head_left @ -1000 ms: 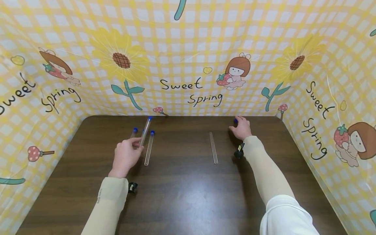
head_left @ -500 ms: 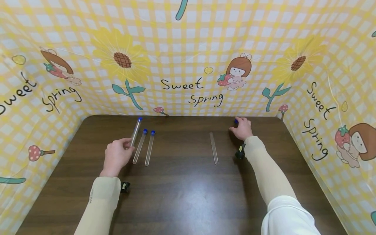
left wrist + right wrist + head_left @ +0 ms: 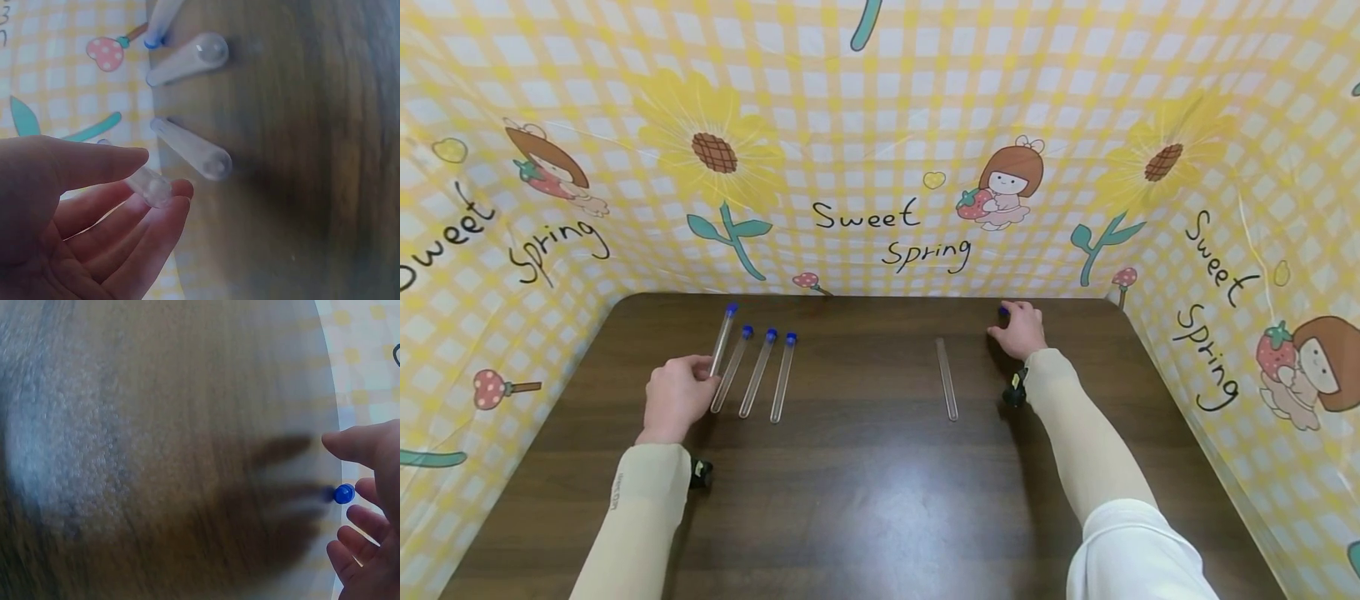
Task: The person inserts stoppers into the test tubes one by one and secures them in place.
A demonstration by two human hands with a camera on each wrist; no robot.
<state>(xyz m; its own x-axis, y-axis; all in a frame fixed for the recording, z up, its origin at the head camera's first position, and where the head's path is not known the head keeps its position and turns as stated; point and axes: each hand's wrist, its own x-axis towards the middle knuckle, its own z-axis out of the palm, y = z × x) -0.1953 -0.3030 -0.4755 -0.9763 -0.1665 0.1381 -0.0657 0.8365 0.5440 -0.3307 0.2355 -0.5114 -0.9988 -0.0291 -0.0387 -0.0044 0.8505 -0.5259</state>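
My left hand (image 3: 677, 398) pinches a clear test tube (image 3: 722, 340) with a blue cap between thumb and fingers. Its cap points away, and its rounded end (image 3: 156, 190) lies at the fingertips in the left wrist view. Just to the right, three blue-capped test tubes lie side by side on the table: the nearest one (image 3: 732, 368), a middle one (image 3: 758, 373) and a right one (image 3: 783, 379). At the far right my right hand (image 3: 1024, 332) has its fingertips beside a small blue cap (image 3: 344, 494); the thumb stands apart from it.
An uncapped clear tube (image 3: 947, 379) lies on the brown wooden table (image 3: 865, 467), left of my right hand. Yellow checked cloth (image 3: 865, 125) rises along the table's back and sides.
My left hand has moved left with the pinched test tube, and the three capped tubes on the table now show fully to its right. The right hand stays by the blue cap.
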